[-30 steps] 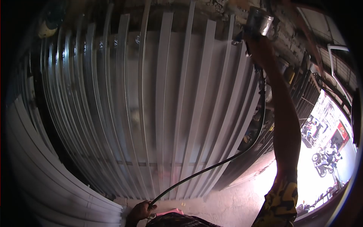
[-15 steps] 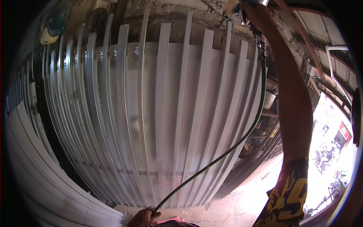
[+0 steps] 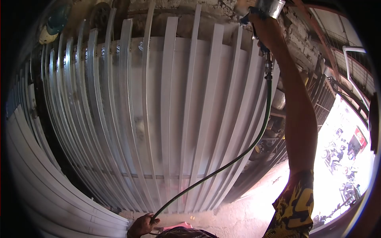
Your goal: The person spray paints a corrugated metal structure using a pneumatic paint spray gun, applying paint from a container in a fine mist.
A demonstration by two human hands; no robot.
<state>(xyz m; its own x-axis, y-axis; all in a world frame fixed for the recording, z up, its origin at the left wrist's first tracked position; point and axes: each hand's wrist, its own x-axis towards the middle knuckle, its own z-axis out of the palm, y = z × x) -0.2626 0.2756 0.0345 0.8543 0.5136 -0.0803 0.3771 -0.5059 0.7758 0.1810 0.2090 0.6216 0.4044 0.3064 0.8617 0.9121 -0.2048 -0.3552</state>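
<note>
At the top right, my right hand (image 3: 265,29) is wrapped round a spray gun (image 3: 270,8) with a silver cup. The gun points left over the upper ends of upright metal bars (image 3: 168,87); the bars on the left are shiny, those in the middle and right matte grey. A dark green hose (image 3: 222,168) hangs from the gun's handle and curves down left. My left hand (image 3: 143,225), low in view, is closed round the hose. Behind the bars is a pale sheet (image 3: 137,99).
Long grey panels (image 3: 51,170) curve along the lower left. A rough wall (image 3: 295,43) rises at the upper right, with cluttered shelves (image 3: 274,127) below it. Motorcycles (image 3: 337,152) stand in the bright area at the right. A teal helmet-like object (image 3: 58,22) is at the upper left.
My right hand and the spray gun have moved a little left and down, bringing the silver cup into view. My left hand has shifted slightly left with the hose.
</note>
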